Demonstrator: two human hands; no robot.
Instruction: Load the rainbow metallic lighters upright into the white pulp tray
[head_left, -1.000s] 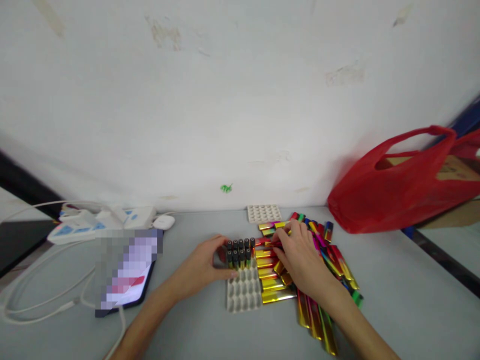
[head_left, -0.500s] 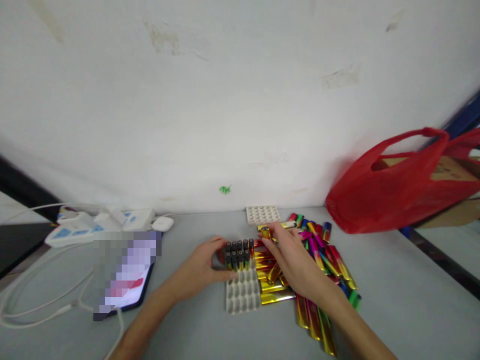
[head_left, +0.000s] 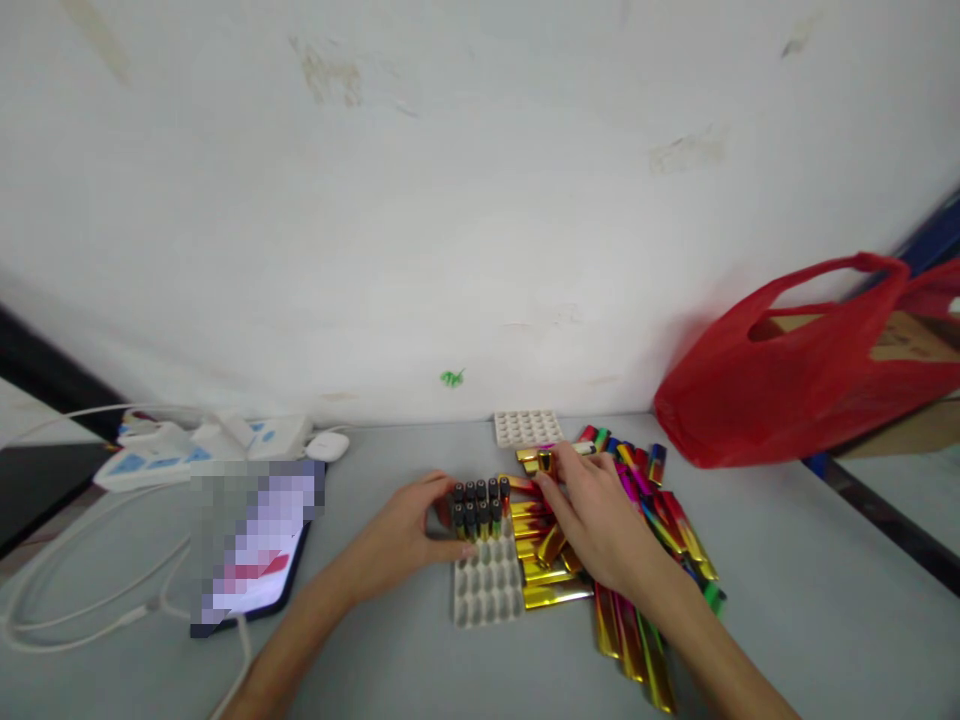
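Observation:
My left hand [head_left: 409, 525] curls round the left side of a pale moulded tray [head_left: 487, 590], thumb in front and fingers behind. Several black-topped, shiny tubes [head_left: 480, 505] stand upright in the tray's two back rows, while its front pockets hold nothing. Between the thumb and fingers of my right hand [head_left: 596, 510], the end of a gold metallic tube [head_left: 545, 461] shows. Under and beside that hand lies a loose heap of metallic tubes [head_left: 555, 595] in gold, red, green, blue and pink. My right palm hides part of the heap.
Behind the heap, a second pale tray [head_left: 526, 428] lies against the wall. A red bag [head_left: 780, 380] with cardboard inside stands at right. On the left are a phone [head_left: 262, 570], a power strip [head_left: 217, 448], a white charging case [head_left: 328, 445] and loose white cables [head_left: 97, 632].
My right hand has shifted slightly right with the gold tube, which now stands more upright. My left hand stays at the tray. The whole view has moved a little.

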